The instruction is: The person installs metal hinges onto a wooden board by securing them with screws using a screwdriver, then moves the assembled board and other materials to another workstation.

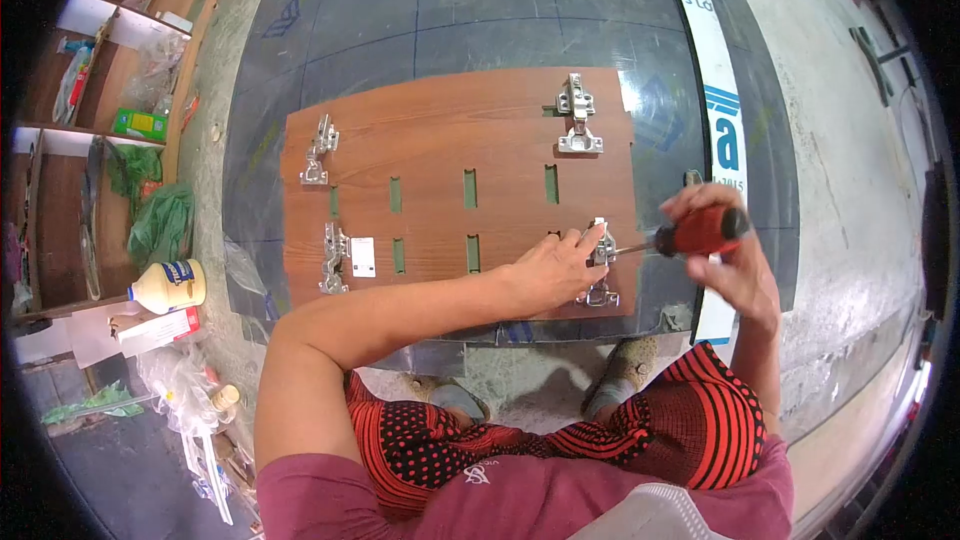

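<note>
A screwdriver [702,231] with a red and black handle is gripped in my right hand [738,275]. Its shaft points left to a metal cabinet hinge [601,292] near the lower right corner of a brown wooden panel [430,130]. My left hand [555,272] presses its fingers on that hinge and partly covers it; whether the tip sits in a screw is too small to tell. Three more hinges lie on the panel: upper right [577,118], upper left [319,152] and lower left [334,258]. Beside the lower left one is a small white card [362,257].
The panel, with several slots, rests on a dark sheet-covered board [400,15]. A long white printed strip [716,80] runs along its right side. At left stand an open compartment shelf [110,130], a yellowish bottle [170,286] and plastic bags [180,380].
</note>
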### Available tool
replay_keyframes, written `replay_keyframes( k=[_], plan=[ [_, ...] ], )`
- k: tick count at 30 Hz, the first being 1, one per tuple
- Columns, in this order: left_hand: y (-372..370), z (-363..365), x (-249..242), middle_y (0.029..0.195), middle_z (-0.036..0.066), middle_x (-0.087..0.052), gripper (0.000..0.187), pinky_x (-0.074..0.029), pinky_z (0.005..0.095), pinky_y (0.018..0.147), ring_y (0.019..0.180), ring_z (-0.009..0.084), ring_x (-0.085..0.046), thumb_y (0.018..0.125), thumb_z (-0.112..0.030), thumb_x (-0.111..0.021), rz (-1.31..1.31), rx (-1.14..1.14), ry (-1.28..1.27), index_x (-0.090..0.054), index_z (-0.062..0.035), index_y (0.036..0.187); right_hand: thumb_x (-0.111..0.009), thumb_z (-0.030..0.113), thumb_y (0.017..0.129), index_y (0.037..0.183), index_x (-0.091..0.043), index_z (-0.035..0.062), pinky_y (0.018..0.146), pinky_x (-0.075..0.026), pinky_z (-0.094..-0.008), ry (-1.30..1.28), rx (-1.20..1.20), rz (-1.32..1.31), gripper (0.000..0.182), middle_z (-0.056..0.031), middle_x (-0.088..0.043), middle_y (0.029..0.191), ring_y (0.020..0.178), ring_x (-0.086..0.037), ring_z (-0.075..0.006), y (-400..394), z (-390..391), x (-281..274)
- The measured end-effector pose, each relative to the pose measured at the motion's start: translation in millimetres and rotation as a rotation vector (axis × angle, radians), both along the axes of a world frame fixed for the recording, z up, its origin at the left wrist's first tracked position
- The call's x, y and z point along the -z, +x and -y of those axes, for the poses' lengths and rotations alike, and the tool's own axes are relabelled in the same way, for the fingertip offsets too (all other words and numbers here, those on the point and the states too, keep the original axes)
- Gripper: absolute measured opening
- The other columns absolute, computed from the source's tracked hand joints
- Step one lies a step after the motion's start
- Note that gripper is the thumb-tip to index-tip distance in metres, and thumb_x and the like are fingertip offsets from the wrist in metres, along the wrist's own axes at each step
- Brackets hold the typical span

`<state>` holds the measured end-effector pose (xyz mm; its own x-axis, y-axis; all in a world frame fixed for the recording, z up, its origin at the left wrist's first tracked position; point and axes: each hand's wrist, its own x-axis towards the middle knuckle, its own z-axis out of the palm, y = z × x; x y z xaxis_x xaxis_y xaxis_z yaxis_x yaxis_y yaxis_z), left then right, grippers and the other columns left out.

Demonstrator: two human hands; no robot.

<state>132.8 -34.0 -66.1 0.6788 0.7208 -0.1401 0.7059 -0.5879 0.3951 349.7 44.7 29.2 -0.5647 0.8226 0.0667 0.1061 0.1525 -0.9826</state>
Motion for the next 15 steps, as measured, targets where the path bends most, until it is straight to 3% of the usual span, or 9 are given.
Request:
replay_keyframes(
  k=[2,3,6,7,8,12,13,15],
  plan=[
    [-1,1,1,0.133,0.029,-0.033,0.044,-0.049,0.0411,0.081,0.1,0.0354,-0.052,0.077,-0.027,-0.065,0.012,0.011,0.004,-0.055,-0.0112,0.117,-0.08,0.021,0.067,0.104,-0.048,0.0038,0.087,-0.042,-0.0332,-0.314,-0.32,-0.112,0.052,-0.0086,-0.052,0.105,0.099,-0.052,-0.0175,-4,9,-15],
    [-2,1,2,0.132,0.029,-0.034,0.044,-0.049,0.0411,0.081,0.099,0.0352,-0.052,0.078,-0.027,-0.065,0.03,0.004,0.017,-0.055,-0.0112,0.117,-0.08,0.021,0.068,0.101,-0.046,0.0043,0.084,-0.043,-0.0318,-0.031,-0.431,-0.025,0.05,-0.0082,-0.052,0.103,0.096,-0.053,-0.0171,-3,7,-5],
    [0,1,0,0.131,0.028,-0.034,0.043,-0.049,0.0411,0.082,0.099,0.035,-0.052,0.078,-0.026,-0.064,0.03,0.006,0.025,-0.055,-0.0118,0.118,-0.078,0.02,0.069,0.102,-0.045,0.0045,0.082,-0.045,-0.03,0.021,-0.273,-0.016,0.049,-0.0086,-0.052,0.104,0.093,-0.054,-0.0172,-4,2,-5],
    [-1,0,-2,0.13,0.028,-0.034,0.043,-0.048,0.0412,0.082,0.099,0.035,-0.052,0.078,-0.026,-0.064,-0.002,0.009,0.021,-0.055,-0.0124,0.119,-0.078,0.021,0.07,0.101,-0.044,0.0047,0.079,-0.045,-0.0287,-0.087,-0.056,-0.061,0.048,-0.0091,-0.052,0.103,0.091,-0.055,-0.0174,-4,3,0],
    [-1,0,-2,0.13,0.028,-0.034,0.043,-0.048,0.0412,0.082,0.099,0.035,-0.052,0.078,-0.026,-0.064,-0.005,0.007,0.022,-0.055,-0.0124,0.119,-0.076,0.018,0.071,0.105,-0.045,0.0039,0.081,-0.045,-0.0298,-0.007,-0.004,-0.029,0.048,-0.0094,-0.052,0.103,0.092,-0.054,-0.0175,0,-4,6],
    [-2,0,0,0.131,0.028,-0.034,0.043,-0.048,0.0411,0.082,0.099,0.0344,-0.052,0.079,-0.025,-0.063,0.025,0.005,-0.006,-0.054,-0.0124,0.119,-0.07,0.011,0.075,0.113,-0.046,0.0042,0.082,-0.045,-0.0318,-0.258,-0.415,-0.163,0.045,-0.0105,-0.054,0.103,0.094,-0.053,-0.0168,2,5,-6],
    [-2,0,1,0.131,0.028,-0.034,0.043,-0.048,0.0409,0.082,0.098,0.0341,-0.052,0.079,-0.025,-0.063,0.052,-0.001,-0.006,-0.054,-0.0122,0.119,-0.07,0.014,0.076,0.106,-0.048,0.0043,0.081,-0.045,-0.0314,0.031,-0.618,-0.14,0.038,-0.0106,-0.056,0.101,0.093,-0.053,-0.0156,-2,-4,-1],
    [-1,-1,-1,0.131,0.028,-0.034,0.044,-0.048,0.0409,0.082,0.099,0.034,-0.052,0.079,-0.025,-0.064,0.04,-0.001,-0.009,-0.054,-0.0118,0.119,-0.07,0.016,0.077,0.103,-0.049,0.0041,0.08,-0.045,-0.0314,-0.058,-0.469,-0.159,0.035,-0.0103,-0.056,0.099,0.093,-0.053,-0.0154,-2,-2,-1]
  ],
)
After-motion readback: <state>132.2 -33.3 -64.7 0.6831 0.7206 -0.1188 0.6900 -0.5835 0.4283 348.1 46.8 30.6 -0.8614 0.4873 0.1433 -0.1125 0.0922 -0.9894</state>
